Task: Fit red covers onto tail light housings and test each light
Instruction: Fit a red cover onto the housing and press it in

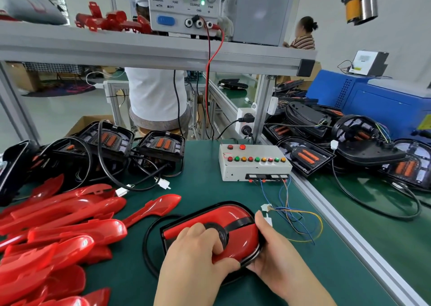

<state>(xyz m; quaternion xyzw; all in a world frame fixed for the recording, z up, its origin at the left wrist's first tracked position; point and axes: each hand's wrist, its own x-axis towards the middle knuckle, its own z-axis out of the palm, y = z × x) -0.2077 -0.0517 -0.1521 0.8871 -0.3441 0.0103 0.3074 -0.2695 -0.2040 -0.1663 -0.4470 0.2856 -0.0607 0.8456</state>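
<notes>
**One cover going on, many still to do**

Both hands are on a single light in the middle of the mat. The left hand (198, 259) lies on top of the red cover (224, 214), fingers curled over its crown and thumb along the near edge, gripping and bearing down. The right hand (275, 254) wraps the right end of the housing (253, 259), fingers closed round its black rim.

The cover appears to sit inside the rim all round, so fitting looks nearly finished on this unit. Testing looks not yet begun: a white plug (265, 207) on coloured wires lies loose just beyond the right fingertips. The test box (254, 163) stands farther out past it.

Left of the left fingers, spare covers (58, 224) lie heaped. Beyond them stand bare housings (161, 147), and more lie far right of the right hand. No other covered light shows, so most of the job seems to remain.
</notes>
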